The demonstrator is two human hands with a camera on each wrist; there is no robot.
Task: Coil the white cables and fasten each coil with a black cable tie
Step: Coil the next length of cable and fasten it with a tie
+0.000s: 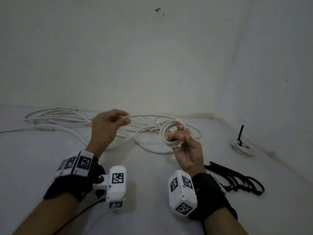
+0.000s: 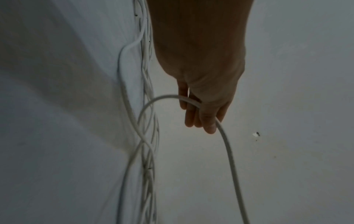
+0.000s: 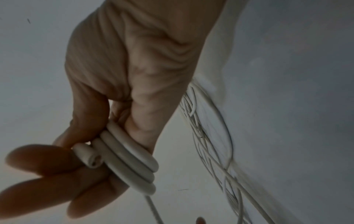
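White cable, part-coiled, held above a white surface.

Right hand (image 1: 184,150): thumb and fingers clamped on a small coil (image 1: 171,133) of several turns, ring standing upright, cut end (image 3: 90,157) at the fingertips. Left hand (image 1: 108,126): curled fingers pinching a white cable (image 1: 145,116) running sideways to the coil. Loose cable (image 1: 55,119) sprawled along the wall. Finished coil (image 1: 243,148), flat, tie tail pointing up. Black cable ties (image 1: 237,180) heaped at right.

Loose white cable (image 1: 55,118) runs off head view's left edge. Black cable ties (image 1: 237,179) partly hidden behind right wrist; count unclear. Coil (image 3: 130,160) far side hidden behind right hand (image 3: 122,84) in wrist view.
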